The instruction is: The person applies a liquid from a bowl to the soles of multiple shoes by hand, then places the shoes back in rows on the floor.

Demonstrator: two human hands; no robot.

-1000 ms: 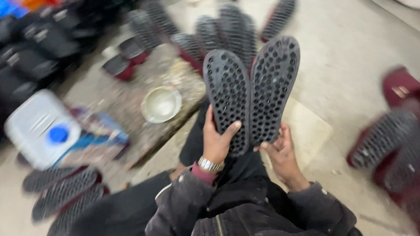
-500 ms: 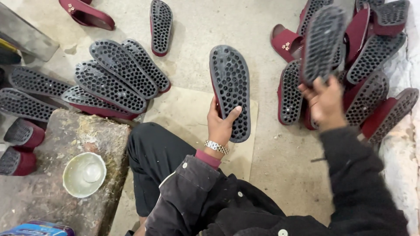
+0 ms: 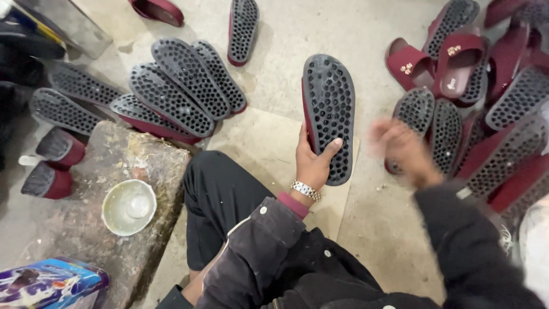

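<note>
Sole (image 3: 327, 111) stands upright, long axis away from the person, gripped low by the left hand (image 3: 311, 163); the blurred right hand (image 3: 400, 149), grip unreadable, hovers beside the slipper pile (image 3: 486, 103).

Soft, even daylight, faint shadows; the right hand (image 3: 400, 150) is motion-blurred, the rest reasonably sharp.

A footwear workshop: maroon slippers (image 3: 457, 63) and studded soles (image 3: 171, 86) heaped on a concrete floor (image 3: 286, 34).

sole (image 3: 329, 114): matt black rubber, studded; strap: maroon, perhaps synthetic | stone block (image 3: 114, 189): rough | watch (image 3: 305, 190): shiny metal
</note>
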